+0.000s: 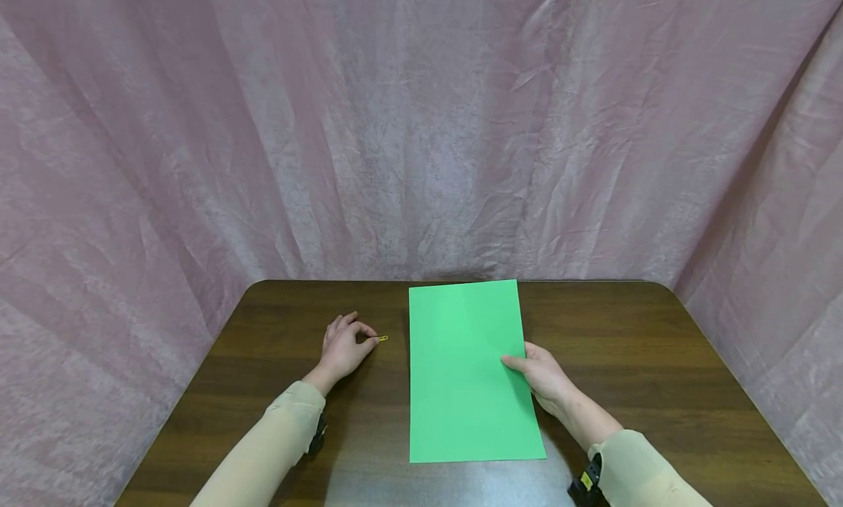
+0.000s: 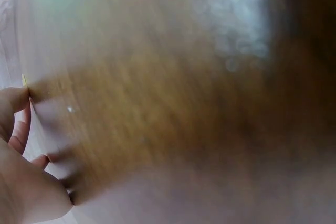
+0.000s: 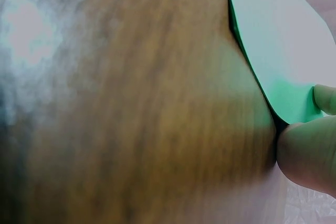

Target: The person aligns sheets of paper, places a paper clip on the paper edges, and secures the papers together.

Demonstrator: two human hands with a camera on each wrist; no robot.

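Observation:
A sheet of green paper [image 1: 464, 375] lies upright-on in the middle of the head view. My right hand [image 1: 543, 375] grips its right edge, thumb on top and the other fingers beneath. In the right wrist view the paper [image 3: 278, 45] bends up a little near that thumb. To the left of the sheet, my left hand [image 1: 344, 350] pinches a small yellow paper clip [image 1: 383, 338] between thumb and index finger, close over the table. Only a yellow tip of the clip [image 2: 24, 80] shows in the left wrist view, at the fingertips.
The dark brown wooden table [image 1: 626, 346] has rounded far corners and a glossy reflection near its front. A pink velvety curtain [image 1: 421, 126] hangs behind it and down both sides. Dark wrist cameras sit at both light green sleeves [image 1: 266, 448].

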